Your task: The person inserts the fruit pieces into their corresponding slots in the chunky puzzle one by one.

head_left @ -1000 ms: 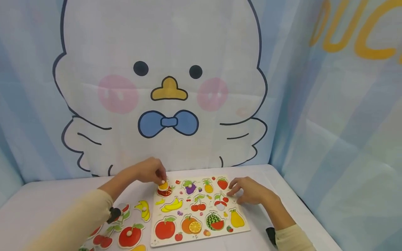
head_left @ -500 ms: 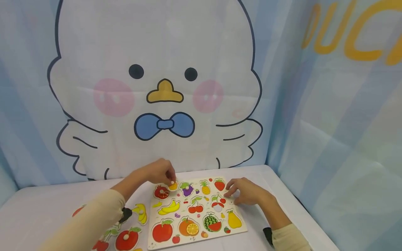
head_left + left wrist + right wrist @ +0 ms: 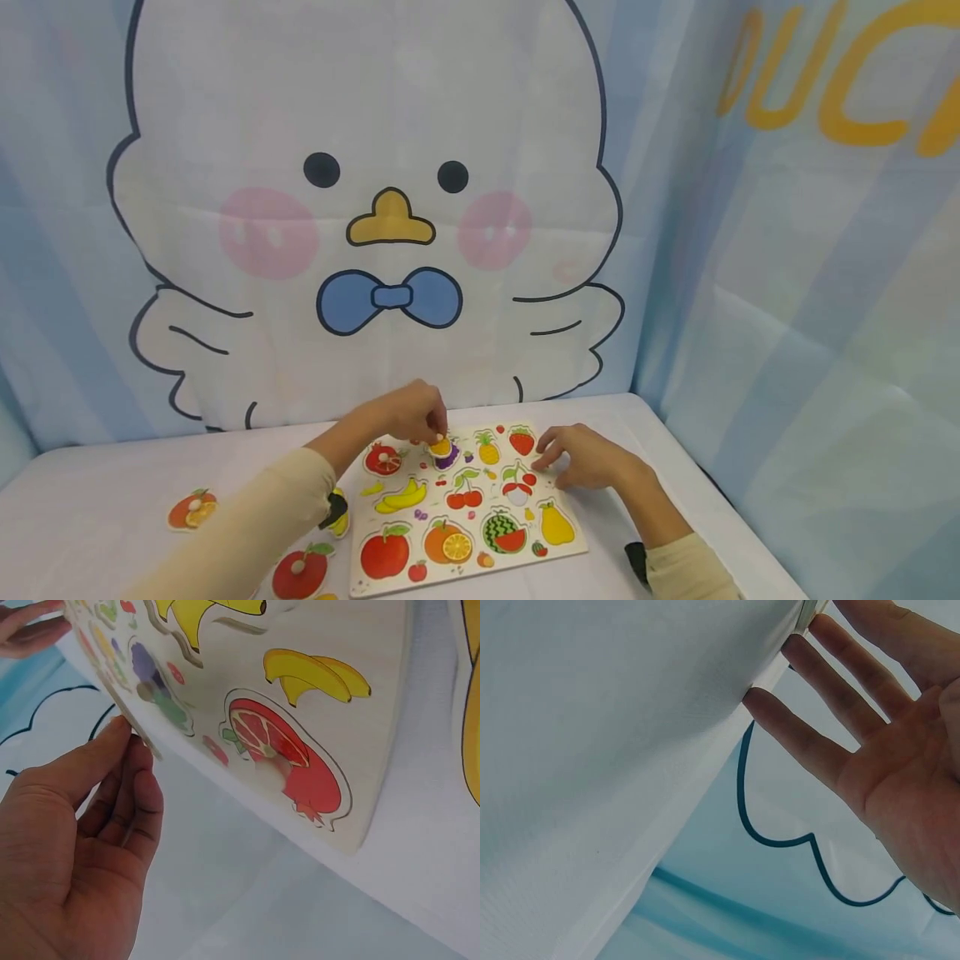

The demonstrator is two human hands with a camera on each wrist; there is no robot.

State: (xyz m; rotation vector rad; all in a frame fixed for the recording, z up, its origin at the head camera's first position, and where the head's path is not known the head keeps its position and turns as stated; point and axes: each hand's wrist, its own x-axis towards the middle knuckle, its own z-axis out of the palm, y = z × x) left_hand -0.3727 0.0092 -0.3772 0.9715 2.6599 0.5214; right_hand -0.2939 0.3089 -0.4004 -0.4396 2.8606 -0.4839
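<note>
My left hand (image 3: 416,412) pinches a small yellow-orange fruit puzzle piece (image 3: 440,448) by its knob. It hovers over the purple grapes (image 3: 447,461) at the back of the white fruit puzzle board (image 3: 465,568). In the left wrist view the thumb and fingertips of the left hand (image 3: 82,825) meet at the piece, seen nearly edge-on. A pomegranate piece (image 3: 322,787) with a knob sits in the board's corner. My right hand (image 3: 588,457) rests at the board's right edge near the strawberry (image 3: 521,442); its fingers look fairly straight in the right wrist view.
Left of the board lie loose knobbed pieces: an orange (image 3: 192,510), a red apple (image 3: 300,572) and bananas (image 3: 340,523) partly behind the left sleeve. A white cloth covers the table (image 3: 97,517). A printed curtain (image 3: 390,358) stands close behind.
My left hand has moved right with the yellow-orange piece, from over the pomegranate to over the grapes. The right hand stays at the board's edge. The head view has shifted slightly.
</note>
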